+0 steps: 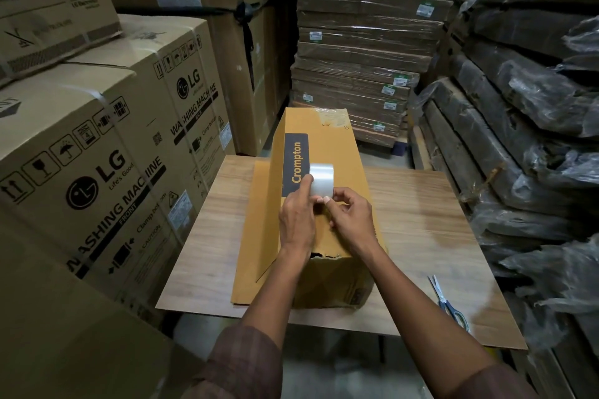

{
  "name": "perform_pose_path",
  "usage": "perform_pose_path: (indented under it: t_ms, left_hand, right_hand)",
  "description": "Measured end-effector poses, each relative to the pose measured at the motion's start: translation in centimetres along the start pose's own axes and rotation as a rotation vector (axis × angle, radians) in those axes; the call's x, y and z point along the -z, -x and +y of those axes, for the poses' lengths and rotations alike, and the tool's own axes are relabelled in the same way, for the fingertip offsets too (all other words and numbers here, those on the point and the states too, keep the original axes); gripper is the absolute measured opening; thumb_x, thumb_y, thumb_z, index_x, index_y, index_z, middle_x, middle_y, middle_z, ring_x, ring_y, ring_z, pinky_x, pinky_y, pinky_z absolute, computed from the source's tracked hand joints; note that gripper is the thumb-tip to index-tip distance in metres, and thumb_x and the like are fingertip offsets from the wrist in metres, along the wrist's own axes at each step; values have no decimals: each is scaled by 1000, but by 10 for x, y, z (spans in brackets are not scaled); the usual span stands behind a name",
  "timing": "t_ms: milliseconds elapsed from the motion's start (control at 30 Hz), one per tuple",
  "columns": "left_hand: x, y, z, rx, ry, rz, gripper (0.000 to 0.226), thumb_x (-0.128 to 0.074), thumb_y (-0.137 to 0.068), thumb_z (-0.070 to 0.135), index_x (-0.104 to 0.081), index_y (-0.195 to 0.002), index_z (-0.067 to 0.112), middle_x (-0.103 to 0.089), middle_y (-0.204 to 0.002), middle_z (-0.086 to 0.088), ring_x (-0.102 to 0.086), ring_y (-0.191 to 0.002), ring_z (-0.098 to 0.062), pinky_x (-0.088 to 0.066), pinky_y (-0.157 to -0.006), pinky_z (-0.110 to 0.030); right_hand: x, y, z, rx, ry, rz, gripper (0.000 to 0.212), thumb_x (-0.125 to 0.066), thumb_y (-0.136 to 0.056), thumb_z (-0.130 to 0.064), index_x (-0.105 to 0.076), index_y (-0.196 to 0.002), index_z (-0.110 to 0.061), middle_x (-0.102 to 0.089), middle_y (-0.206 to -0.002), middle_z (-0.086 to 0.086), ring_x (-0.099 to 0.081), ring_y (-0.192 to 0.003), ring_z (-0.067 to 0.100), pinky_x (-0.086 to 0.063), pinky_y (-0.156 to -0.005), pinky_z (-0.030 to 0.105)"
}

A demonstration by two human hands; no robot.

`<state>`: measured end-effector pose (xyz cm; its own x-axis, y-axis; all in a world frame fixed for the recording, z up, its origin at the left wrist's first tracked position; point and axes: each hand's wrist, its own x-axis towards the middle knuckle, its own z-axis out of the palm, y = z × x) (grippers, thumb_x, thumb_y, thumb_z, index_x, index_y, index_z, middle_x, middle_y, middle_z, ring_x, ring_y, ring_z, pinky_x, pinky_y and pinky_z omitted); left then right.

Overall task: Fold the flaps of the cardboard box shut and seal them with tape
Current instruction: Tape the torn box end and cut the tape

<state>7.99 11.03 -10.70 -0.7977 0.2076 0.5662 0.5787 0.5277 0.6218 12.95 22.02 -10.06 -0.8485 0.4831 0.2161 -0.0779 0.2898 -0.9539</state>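
A long yellow-brown cardboard box marked "Crompton" lies lengthwise on the desk, one long flap sloping open at its left, its near top edge torn. A clear tape roll stands above its top.

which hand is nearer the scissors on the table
Right. The right hand is over the cardboard box at the tape roll, on the side toward the scissors. The left hand holds the roll from the far side, farther away.

One box, one tape roll, one scissors (two hands).
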Motion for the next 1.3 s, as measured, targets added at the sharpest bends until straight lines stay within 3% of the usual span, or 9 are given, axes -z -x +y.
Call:
perform_pose_path:
  t_ms: [300, 433, 533, 633, 833, 933, 1033, 1167, 1300]
  left_hand:
    - [0, 0, 0, -5, -2, 4, 32, -61, -98, 10, -45, -124, 19, -66, -85, -11, -63, -75, -27, -54, -55, -40]
    - [1, -1, 2, 0, -17, 29, 28, -63, -96, 8, -54, -122, 12, -63, -78, -11, -58, -68, -25, -41, -53, -32]
    - [-1, 0, 0, -23, -38, 61, 19, -64, -94, 7, -55, -110, 12, -61, -74, -8, -54, -65, -20, -36, -51, -30]
    - [-2, 1, -2, -57, -10, 70, 5, -54, -98, 15, -56, -94, 11, -60, -73, -6, -56, -66, -24, -38, -50, -33]
    - [-1, 2, -2, 2, -41, 5, 26, -57, -98, 6, -59, -123, 10, -62, -81, -8, -54, -74, -25, -40, -54, -36]
    - [0, 1, -1, -3, -45, -22, 24, -56, -99, 8, -58, -122, 13, -61, -83, -6, -53, -76, -23, -42, -54, -37]
    - [0, 3, -2, -16, -54, -18, 10, -57, -98, 8, -57, -108, 11, -60, -81, -5, -51, -74, -21, -41, -54, -35]
    - [0, 3, -3, -38, -27, 1, 12, -61, -97, 8, -54, -88, 12, -58, -76, -6, -51, -70, -23, -41, -51, -40]
    - [0, 6, -1, -153, 5, -49, 14, -52, -100, 23, -53, -91, 12, -57, -74, -6, -50, -66, -20, -42, -50, -38]
  right_hand:
    - [-2, -2, 5, -10, 7, 3, 10, -66, -96, -17, -69, -105, -20, -68, -94, -3, -63, -56, 11, -52, -52, 32]
    - [-2, -1, 4, -6, 16, 12, 10, -66, -96, -17, -69, -103, -21, -67, -91, -7, -60, -52, 10, -50, -51, 29]
    - [-2, -1, 5, -17, 18, 22, 9, -67, -95, -18, -70, -104, -20, -68, -91, -4, -59, -52, 12, -50, -52, 32]
    - [-2, -1, 7, -29, 12, 47, 10, -68, -95, -22, -71, -104, -21, -69, -90, -2, -58, -51, 13, -49, -51, 30]
    - [-3, 0, 9, 7, 25, 62, 7, -70, -91, -28, -71, -98, -29, -70, -89, 4, -57, -54, 15, -48, -55, 35]
    - [-3, -1, 9, 17, 33, 58, 7, -71, -91, -31, -71, -98, -28, -70, -88, 4, -58, -55, 15, -49, -56, 37]
    - [-3, 0, 7, 6, 39, 48, 9, -70, -93, -28, -72, -101, -24, -71, -88, 4, -58, -56, 14, -50, -55, 36]
    - [-3, 1, 0, -51, -26, 95, 18, -61, -98, -27, -69, -83, -21, -64, -66, -3, -54, -49, 19, -45, -50, 29]
    - [2, 0, -6, -144, -137, 156, 42, -64, -96, -42, -59, -63, -17, -47, -50, 7, -40, -44, 17, -33, -44, 24]
